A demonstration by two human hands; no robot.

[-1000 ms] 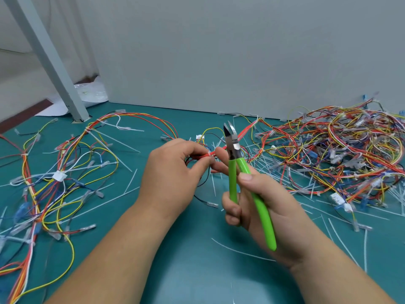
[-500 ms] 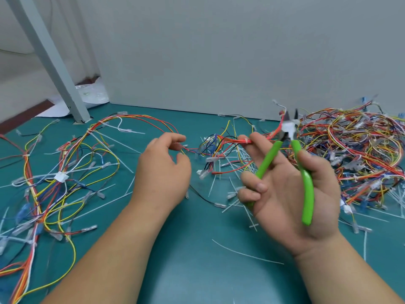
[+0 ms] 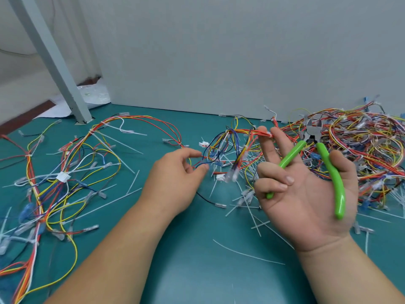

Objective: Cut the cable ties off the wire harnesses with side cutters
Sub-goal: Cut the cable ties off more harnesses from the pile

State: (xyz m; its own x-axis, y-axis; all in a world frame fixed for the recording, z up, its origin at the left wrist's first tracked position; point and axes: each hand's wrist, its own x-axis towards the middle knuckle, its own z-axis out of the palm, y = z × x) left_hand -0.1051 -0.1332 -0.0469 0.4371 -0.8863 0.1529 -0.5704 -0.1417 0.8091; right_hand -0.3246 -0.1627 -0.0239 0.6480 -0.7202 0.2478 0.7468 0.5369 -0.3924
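Holding green side cutters (image 3: 335,178) and a wire harness (image 3: 247,132) over the teal bench (image 3: 197,270).
The right hand (image 3: 306,194) faces palm up; its two small fingers curl round one green handle and the thumb rests on the other; the metal tips stand a little apart and point away; its two long fingers are straight and touch the red and orange bunch of the wire harness; the left hand (image 3: 173,181) pinches thin red and blue wires of it between thumb and finger, low over the bench; a big pile of harnesses (image 3: 361,145) lies at the right; white cut ties (image 3: 247,255) lie all about; more loose wires (image 3: 65,172) lie at the left.
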